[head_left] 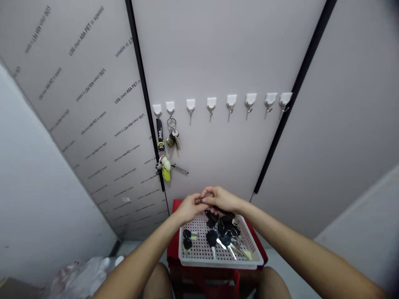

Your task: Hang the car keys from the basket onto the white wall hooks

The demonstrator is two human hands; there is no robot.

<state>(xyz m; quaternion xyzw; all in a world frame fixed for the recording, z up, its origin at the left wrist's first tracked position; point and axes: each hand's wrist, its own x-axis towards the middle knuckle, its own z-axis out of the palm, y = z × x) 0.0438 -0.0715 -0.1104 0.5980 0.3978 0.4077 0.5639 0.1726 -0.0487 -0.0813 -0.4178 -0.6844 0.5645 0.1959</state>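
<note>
My left hand (pixel 191 206) and my right hand (pixel 222 199) meet over the back edge of a white perforated basket (pixel 221 264). Both are closed, fingertips pinched together around something small that the fingers hide. A dark, strap-like piece (pixel 225 212) shows just below my right hand; whether it is held or lies in the basket, I cannot tell. Inside the basket, black-headed keys (pixel 212 238) lie in a loose heap toward the right. A smaller pair of black-headed keys (pixel 187 239) with pale yellow tags rests at the left.
Several white hooks (pixel 211 102) run in a row along the wall panel. From the leftmost hangs a black strap (pixel 160 135) with a yellow-green charm (pixel 166 172); the second carries a key bunch (pixel 173 138). The basket stands on a red surface (pixel 173 245). Plastic bags (pixel 81 276) lie lower left.
</note>
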